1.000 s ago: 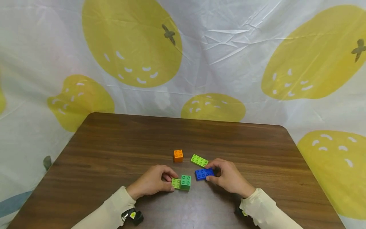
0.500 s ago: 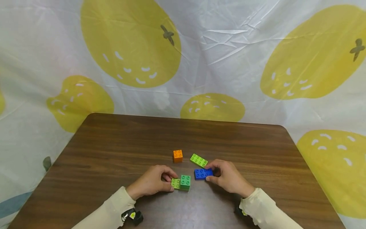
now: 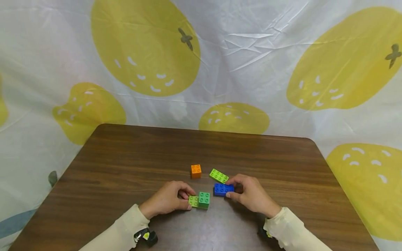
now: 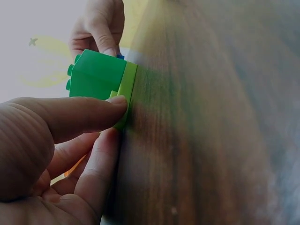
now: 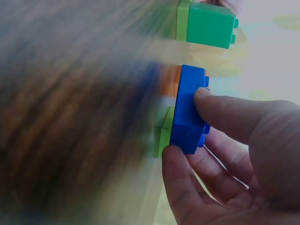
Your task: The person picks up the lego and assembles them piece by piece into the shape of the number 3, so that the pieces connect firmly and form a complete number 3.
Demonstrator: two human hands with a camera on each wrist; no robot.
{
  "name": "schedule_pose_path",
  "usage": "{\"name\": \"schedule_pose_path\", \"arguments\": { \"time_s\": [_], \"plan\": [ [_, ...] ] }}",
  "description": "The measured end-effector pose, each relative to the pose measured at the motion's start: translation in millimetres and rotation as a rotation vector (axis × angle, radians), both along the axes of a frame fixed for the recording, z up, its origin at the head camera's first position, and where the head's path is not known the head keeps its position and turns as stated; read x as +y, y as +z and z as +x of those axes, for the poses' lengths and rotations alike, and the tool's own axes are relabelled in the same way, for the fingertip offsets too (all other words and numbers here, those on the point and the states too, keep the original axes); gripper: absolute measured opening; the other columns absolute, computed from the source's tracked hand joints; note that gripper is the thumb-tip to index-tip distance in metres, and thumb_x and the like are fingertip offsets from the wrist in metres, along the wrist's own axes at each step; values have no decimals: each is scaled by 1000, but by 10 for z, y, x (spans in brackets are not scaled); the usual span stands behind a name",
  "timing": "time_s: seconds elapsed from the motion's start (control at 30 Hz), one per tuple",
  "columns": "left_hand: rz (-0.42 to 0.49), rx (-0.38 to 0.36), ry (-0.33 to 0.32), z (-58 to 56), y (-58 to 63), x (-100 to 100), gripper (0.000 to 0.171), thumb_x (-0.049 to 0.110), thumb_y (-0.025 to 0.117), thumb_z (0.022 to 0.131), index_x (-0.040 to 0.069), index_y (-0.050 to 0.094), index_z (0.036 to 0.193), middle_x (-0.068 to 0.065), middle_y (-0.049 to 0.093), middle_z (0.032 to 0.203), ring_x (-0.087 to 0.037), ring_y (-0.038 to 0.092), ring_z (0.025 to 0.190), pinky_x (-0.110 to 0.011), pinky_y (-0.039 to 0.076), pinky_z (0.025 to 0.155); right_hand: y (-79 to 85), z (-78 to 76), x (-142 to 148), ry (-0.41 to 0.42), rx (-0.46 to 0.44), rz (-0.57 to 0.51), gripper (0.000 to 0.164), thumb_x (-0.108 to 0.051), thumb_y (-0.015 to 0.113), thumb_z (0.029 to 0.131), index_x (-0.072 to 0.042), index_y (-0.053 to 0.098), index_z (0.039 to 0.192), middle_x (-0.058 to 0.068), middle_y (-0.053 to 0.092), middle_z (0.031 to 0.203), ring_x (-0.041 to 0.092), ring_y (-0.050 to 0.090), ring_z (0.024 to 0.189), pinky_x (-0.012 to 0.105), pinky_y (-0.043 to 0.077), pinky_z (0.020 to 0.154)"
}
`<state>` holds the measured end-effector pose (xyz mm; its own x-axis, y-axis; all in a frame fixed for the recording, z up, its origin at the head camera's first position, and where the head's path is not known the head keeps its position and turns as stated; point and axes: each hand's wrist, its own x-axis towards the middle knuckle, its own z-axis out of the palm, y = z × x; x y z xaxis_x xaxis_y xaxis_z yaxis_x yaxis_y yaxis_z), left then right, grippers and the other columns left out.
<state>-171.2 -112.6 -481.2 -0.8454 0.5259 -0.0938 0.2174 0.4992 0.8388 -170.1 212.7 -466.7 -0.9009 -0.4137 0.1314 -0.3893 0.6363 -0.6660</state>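
My left hand (image 3: pixel 167 198) pinches the free end of a lime-green flat building brick (image 3: pixel 193 201) between thumb and fingers. A taller green square brick (image 3: pixel 204 200) is attached on its right half, studs up. My right hand (image 3: pixel 253 194) grips a blue brick (image 3: pixel 221 189) by its right end, as the thumb on its near side in the right wrist view (image 5: pixel 187 110) shows. Whether the blue brick touches the table, I cannot tell. Just behind it lies a second lime-green flat brick (image 3: pixel 218 176), near my right index finger.
An orange square brick (image 3: pixel 196 171) stands on the brown wooden table (image 3: pixel 141 150), behind and between the hands. At the table's far edge hangs a white cloth (image 3: pixel 157 111) printed with yellow fruit. Each wrist wears a small dark device.
The right thumb and the blue brick have shifted slightly against each other, and the brick sits a touch farther back. The left hand and its bricks look still.
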Motion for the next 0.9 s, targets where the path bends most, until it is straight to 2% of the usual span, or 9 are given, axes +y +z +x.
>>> {"name": "schedule_pose_path", "arguments": {
  "time_s": [0.3, 0.57, 0.9],
  "plan": [
    [3, -2, 0, -6, 1, 5, 34, 15, 91, 80, 14, 79, 111, 6, 74, 97, -11, 66, 90, -23, 55, 78, 42, 11, -14, -12, 19, 1, 27, -12, 90, 84, -13, 79, 109, 2, 76, 110, 16, 72, 99, 25, 63, 80],
    [3, 4, 3, -5, -6, 4, 34, 15, 91, 79, 14, 79, 110, 6, 74, 96, -10, 66, 89, -22, 55, 78, 61, 18, -30, -8, 24, -11, 28, -13, 90, 84, -13, 79, 109, 1, 76, 110, 15, 73, 98, 26, 63, 80],
    [6, 10, 5, 11, 4, 6, 34, 15, 91, 78, 15, 80, 110, 6, 74, 95, -9, 66, 88, -22, 55, 78, 107, 52, -39, 0, 35, -70, 26, -11, 89, 84, -11, 78, 108, 1, 76, 106, 16, 73, 94, 33, 65, 79]
  ]
}}
